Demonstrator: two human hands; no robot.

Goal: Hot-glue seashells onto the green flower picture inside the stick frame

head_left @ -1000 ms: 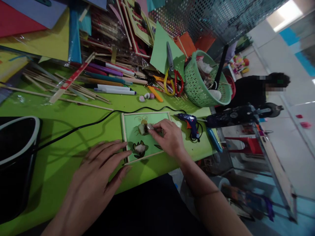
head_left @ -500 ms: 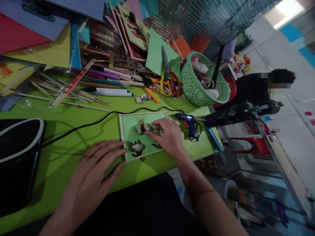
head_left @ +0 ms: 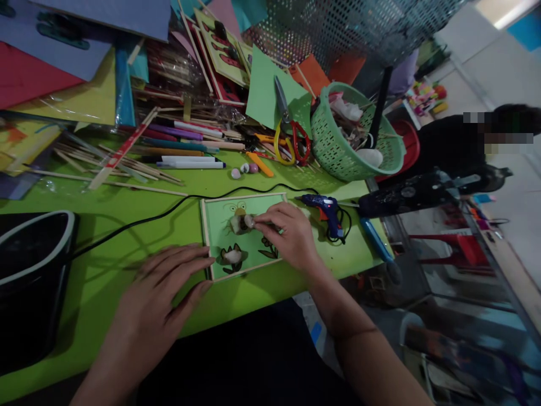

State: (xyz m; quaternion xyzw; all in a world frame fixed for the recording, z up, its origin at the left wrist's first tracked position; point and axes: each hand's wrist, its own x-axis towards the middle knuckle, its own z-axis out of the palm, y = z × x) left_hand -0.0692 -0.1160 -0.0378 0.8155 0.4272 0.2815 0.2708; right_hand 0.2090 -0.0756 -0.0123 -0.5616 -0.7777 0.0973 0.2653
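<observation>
the right hand [head_left: 289,234] pinches a pebble [head_left: 249,220] over the framed green card [head_left: 216,225]; the left hand [head_left: 152,293], fingers slightly spread, meets its edge (marks on the red-banded stick [head_left: 119,153] are too small to read).

Nearest the framed green picture [head_left: 251,242], at its left edge, is the left hand [head_left: 154,299], bare, with long, slender fingers; the bare left forearm [head_left: 101,363] lies farther out, below and left of the picture. At the picture's right side the right hand [head_left: 291,231] is bare too, its fingers tapering. Below and right of the picture, the bare right arm [head_left: 355,332] widens past a slim wrist and has a thin, dark crease across it. Directly below the picture is a dark garment [head_left: 249,355], plain and almost black (trousers or a top, I cannot tell), with a rounded upper right corner.
</observation>
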